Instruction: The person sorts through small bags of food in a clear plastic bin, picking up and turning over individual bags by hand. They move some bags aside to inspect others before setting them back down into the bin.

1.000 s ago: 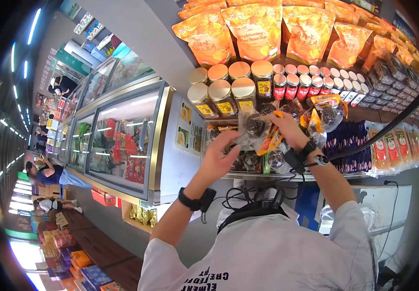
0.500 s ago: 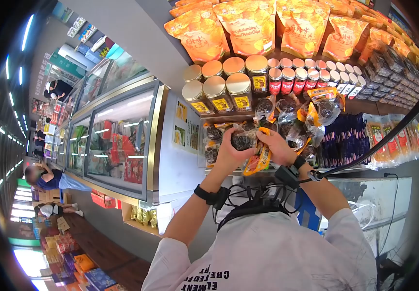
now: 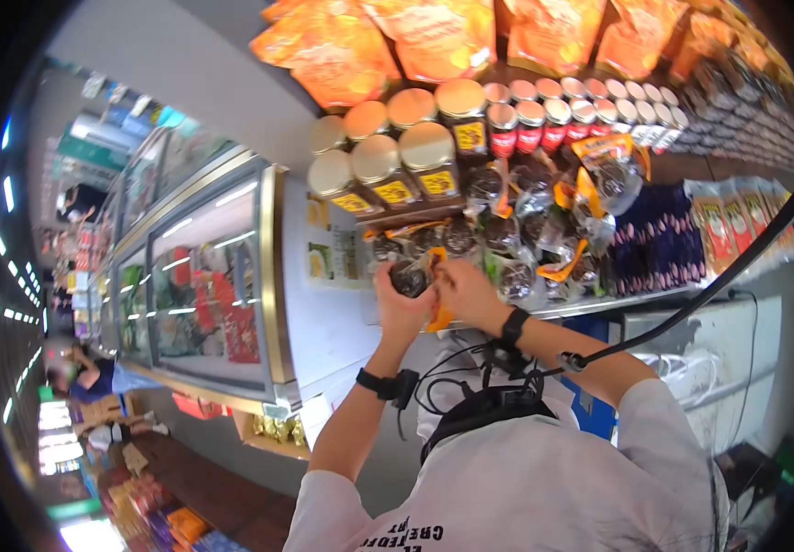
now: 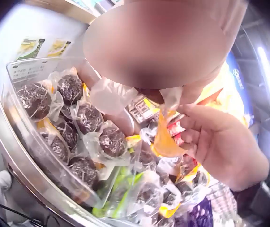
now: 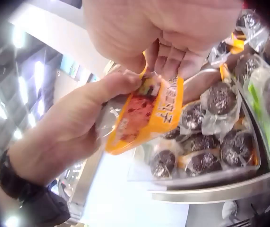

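Both hands hold one clear vacuum pack [image 3: 410, 279] with a dark round food lump inside and an orange printed label [image 5: 146, 111]. My left hand [image 3: 403, 315] grips it round the lump, thumb along the label side in the right wrist view. My right hand [image 3: 472, 294] pinches the orange end between thumb and fingers; in the left wrist view that orange end [image 4: 167, 139] hangs by its fingertips. Just beyond the hands, a clear plastic bin [image 4: 45, 156] holds several similar packs [image 5: 222, 99]. More of them lie heaped to the right, some with green labels [image 4: 118, 191].
Behind the packs stand gold-lidded jars [image 3: 429, 152] and small red-labelled jars [image 3: 558, 133], with big orange bags [image 3: 434, 41] above. Dark purple packs [image 3: 650, 244] line the right. A glass-topped freezer [image 3: 204, 285] is at left. A black cable [image 3: 728, 276] runs to the right wrist.
The left hand, open beside the pack at first, has closed round it. Both hands have then moved left and slightly nearer the shelf's left end with the pack; the head view has shifted.
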Demonstrator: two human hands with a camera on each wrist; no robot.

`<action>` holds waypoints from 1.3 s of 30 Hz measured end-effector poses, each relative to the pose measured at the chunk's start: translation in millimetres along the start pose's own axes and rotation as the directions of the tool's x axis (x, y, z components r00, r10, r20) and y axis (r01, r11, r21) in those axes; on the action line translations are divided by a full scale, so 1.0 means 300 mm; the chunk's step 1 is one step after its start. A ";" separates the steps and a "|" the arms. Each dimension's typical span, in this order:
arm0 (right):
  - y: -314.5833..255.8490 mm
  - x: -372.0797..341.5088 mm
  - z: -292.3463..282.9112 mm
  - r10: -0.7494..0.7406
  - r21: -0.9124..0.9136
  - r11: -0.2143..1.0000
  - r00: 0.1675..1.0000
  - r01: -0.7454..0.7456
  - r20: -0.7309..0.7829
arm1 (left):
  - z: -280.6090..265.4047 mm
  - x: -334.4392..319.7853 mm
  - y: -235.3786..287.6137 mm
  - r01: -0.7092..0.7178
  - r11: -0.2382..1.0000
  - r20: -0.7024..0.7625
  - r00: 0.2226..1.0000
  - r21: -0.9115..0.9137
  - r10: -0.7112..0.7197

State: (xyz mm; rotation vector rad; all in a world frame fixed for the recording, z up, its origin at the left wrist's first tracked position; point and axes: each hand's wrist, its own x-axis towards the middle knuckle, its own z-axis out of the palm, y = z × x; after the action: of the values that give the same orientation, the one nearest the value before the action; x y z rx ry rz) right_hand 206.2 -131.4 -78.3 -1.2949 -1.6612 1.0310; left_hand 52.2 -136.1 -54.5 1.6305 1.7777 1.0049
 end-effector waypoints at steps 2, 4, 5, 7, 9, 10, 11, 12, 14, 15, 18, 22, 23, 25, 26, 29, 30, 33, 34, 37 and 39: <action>0.080 -0.029 0.097 0.053 0.081 0.995 0.998 -0.051 -0.023 | 0.026 -0.007 -0.025 0.017 1.000 0.053 0.998 -0.014 -0.016; 0.112 -0.039 0.131 0.092 0.174 0.981 0.995 -0.085 -0.033 | 0.048 -0.020 -0.059 0.047 0.999 0.080 0.996 -0.007 -0.047; 0.117 -0.046 0.135 0.322 0.449 0.825 0.938 -0.343 0.124 | 0.063 -0.030 -0.069 0.091 0.994 0.153 0.985 -0.057 -0.082; 0.127 -0.061 0.147 0.465 0.645 0.579 0.852 -0.498 0.240 | 0.113 -0.063 -0.121 0.049 0.998 0.213 0.976 -0.045 -0.039; 0.089 -0.065 0.100 0.568 0.634 0.506 0.779 -0.585 0.265 | 0.171 -0.084 -0.189 0.156 0.977 0.329 0.939 -0.147 -0.101; 0.083 -0.063 0.076 0.645 0.615 0.441 0.707 -0.654 0.289 | 0.194 -0.080 -0.223 0.312 0.929 0.431 0.879 -0.198 -0.204; 0.168 -0.077 0.110 0.651 0.691 0.341 0.691 -0.637 0.316 | 0.185 -0.055 -0.204 0.470 0.838 0.526 0.804 -0.276 -0.278; 0.173 -0.070 0.106 0.659 0.694 0.334 0.684 -0.638 0.312 | 0.176 -0.027 -0.182 0.617 0.715 0.620 0.712 -0.330 -0.329; 0.175 -0.044 0.092 0.636 0.701 0.423 0.739 -0.574 0.221 | 0.193 0.013 -0.202 0.672 0.613 0.656 0.689 -0.416 -0.309; 0.162 -0.023 0.073 0.650 0.700 0.398 0.721 -0.593 0.241 | 0.198 0.029 -0.212 0.711 0.498 0.680 0.675 -0.497 -0.286; 0.272 0.003 0.128 0.557 0.700 0.556 0.826 -0.448 0.087 | 0.254 0.068 -0.268 0.767 0.330 0.724 0.635 -0.550 -0.270; 0.358 -0.024 0.164 0.490 0.213 0.865 0.858 -0.455 -0.157 | 0.285 0.090 -0.283 0.860 0.371 0.830 0.468 -0.350 -0.302; 0.338 -0.020 0.150 0.496 0.197 0.863 0.854 -0.465 -0.157 | 0.300 0.088 -0.297 0.866 0.356 0.837 0.461 -0.352 -0.296; 0.289 -0.016 0.138 0.594 0.062 0.805 0.797 -0.591 -0.112 | 0.318 0.082 -0.329 0.833 0.392 0.820 0.509 -0.391 -0.262; 0.280 -0.012 0.144 0.596 0.054 0.803 0.796 -0.594 -0.108 | 0.326 0.082 -0.348 0.835 0.383 0.821 0.507 -0.394 -0.262; 0.272 -0.013 0.162 0.577 -0.204 0.774 0.801 -0.599 -0.161 | 0.337 0.068 -0.356 0.762 0.551 0.781 0.556 -0.342 -0.285; 0.250 -0.003 0.135 0.575 -0.212 0.775 0.803 -0.596 -0.157 | 0.360 0.052 -0.399 0.762 0.545 0.779 0.559 -0.349 -0.284; 0.109 0.053 -0.003 0.835 0.077 0.526 0.532 -0.847 0.144 | 0.358 0.066 -0.431 0.476 0.863 0.802 0.574 -0.166 -0.162; 0.128 0.040 -0.031 0.832 0.069 0.533 0.537 -0.843 0.137 | 0.362 0.072 -0.424 0.474 0.862 0.799 0.581 -0.179 -0.154; 0.166 -0.068 -0.145 0.533 -0.026 0.846 0.841 -0.533 0.089 | 0.327 0.103 -0.325 0.332 0.941 0.725 0.632 0.065 -0.273; 0.157 -0.115 -0.227 0.545 0.081 0.835 0.838 -0.545 0.019 | 0.338 0.116 -0.316 0.334 0.938 0.735 0.613 0.090 -0.289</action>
State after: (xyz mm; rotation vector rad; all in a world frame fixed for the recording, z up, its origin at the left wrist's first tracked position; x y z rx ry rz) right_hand 291.4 -148.8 -100.0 -1.7657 -1.2413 1.4064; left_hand 70.8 -84.3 -186.6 1.3303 1.3508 0.1465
